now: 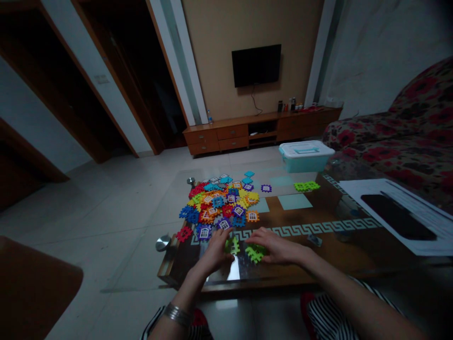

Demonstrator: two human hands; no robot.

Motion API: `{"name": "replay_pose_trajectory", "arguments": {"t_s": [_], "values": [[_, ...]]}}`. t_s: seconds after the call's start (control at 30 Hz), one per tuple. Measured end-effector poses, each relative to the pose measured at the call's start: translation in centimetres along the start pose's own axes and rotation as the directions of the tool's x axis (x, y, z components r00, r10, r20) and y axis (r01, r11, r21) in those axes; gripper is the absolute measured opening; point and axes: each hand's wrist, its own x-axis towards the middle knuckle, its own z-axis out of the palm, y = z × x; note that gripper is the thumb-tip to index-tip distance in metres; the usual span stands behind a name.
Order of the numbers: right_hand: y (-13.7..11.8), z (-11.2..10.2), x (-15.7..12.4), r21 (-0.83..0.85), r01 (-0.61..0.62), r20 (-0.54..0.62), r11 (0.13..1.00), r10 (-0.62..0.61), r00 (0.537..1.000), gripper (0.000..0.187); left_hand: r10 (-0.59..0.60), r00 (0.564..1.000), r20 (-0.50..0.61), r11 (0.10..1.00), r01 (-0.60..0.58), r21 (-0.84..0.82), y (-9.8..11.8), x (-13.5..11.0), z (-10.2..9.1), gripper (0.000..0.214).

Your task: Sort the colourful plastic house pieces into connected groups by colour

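- Closest in, the left hand and the right hand reach forward from the lower edge, palms down and wrists raised, with a silver bangle on the left wrist
- The left fingers curve down against a lime-green interlocking plastic piece, while the right fingers spread narrowly over a second lime-green piece; whether either piece is gripped, I cannot tell
- Both green pieces lie on the glass-topped table near its front edge, side by side between the hands, set apart from the others and so within easy reach
- Just beyond sits a heap of multicoloured interlocking pieces
- Farther off are a joined green strip, papers under a black device, and a teal storage box
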Motion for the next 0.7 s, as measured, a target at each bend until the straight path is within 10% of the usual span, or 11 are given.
{"name": "replay_pose_trajectory", "arguments": {"t_s": [0.7], "values": [[-1.9, 0.5, 2.6, -0.141, -0.158, -0.119, 0.977, 0.142, 0.983, 0.055, 0.057, 0.997, -0.050, 0.982, -0.065, -0.179, 2.2, 0.8, 3.5, 0.105]]}}
